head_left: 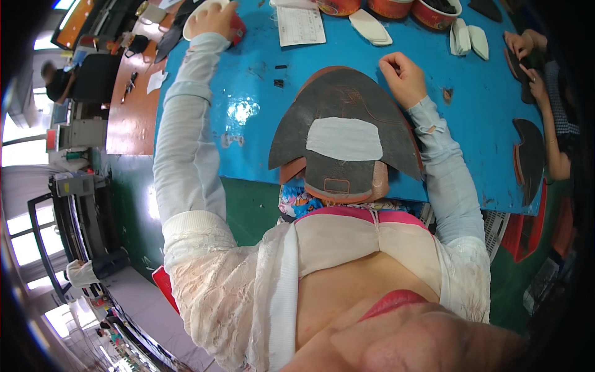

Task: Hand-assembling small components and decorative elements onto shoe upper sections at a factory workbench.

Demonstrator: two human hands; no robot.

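Observation:
A dark grey leather shoe upper (299,105), with brown edges and stitched lines, lies in front of me at the table's near edge. A pale oblong patch (344,139) sits on its middle. My left hand (211,20) is stretched to the far left, over a red tub (238,30) with a white rim; its fingers are bent, and what they hold, if anything, is hidden. My right hand (404,79) rests on the blue table just right of the upper, curled into a loose fist with nothing visible in it.
Along the far edge of the blue table (248,155) are a printed paper sheet (301,26), a pale pad stack (370,28), several red tubs (436,12) and white pads (460,38). At right, another person's hands (534,77) hold a dark piece; another dark upper (528,161) lies nearer.

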